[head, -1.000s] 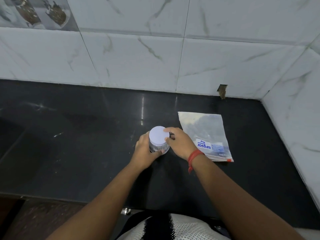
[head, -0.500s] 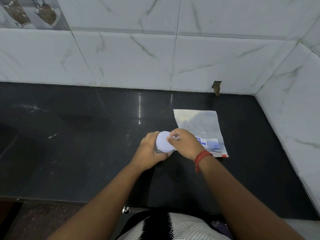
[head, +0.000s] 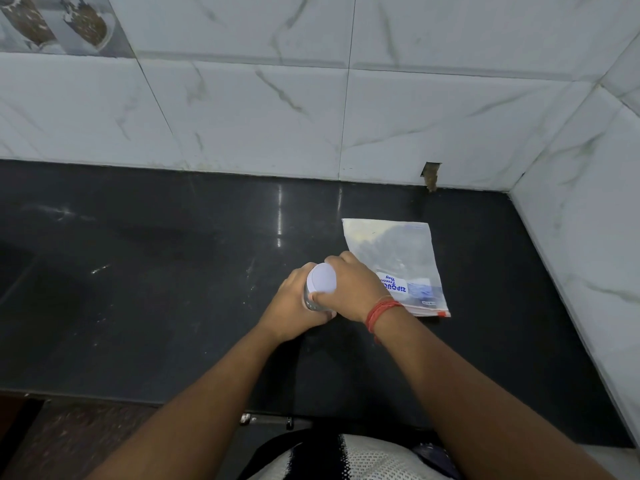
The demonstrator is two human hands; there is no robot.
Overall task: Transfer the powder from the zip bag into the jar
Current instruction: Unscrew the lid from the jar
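Note:
A small clear jar (head: 310, 301) with a white lid (head: 323, 278) stands on the black counter (head: 156, 289), tipped a little to the left. My left hand (head: 294, 301) wraps the jar's body from the left. My right hand (head: 353, 289) grips the lid from the right, with a red thread at the wrist. A clear zip bag (head: 398, 261) with blue print and a red slider lies flat just right of the hands. Its lower left corner is hidden under my right hand. The powder inside shows only as a pale and dark haze.
White marble-look tiles form the back wall (head: 311, 116) and a side wall (head: 588, 237) at the right, boxing in the counter corner. The counter's front edge (head: 104, 396) runs below my forearms. A chipped gap (head: 430, 174) sits at the back wall's base.
My right hand has slid further over the lid and now covers more of it. The jar has tipped slightly left. The bag has not moved.

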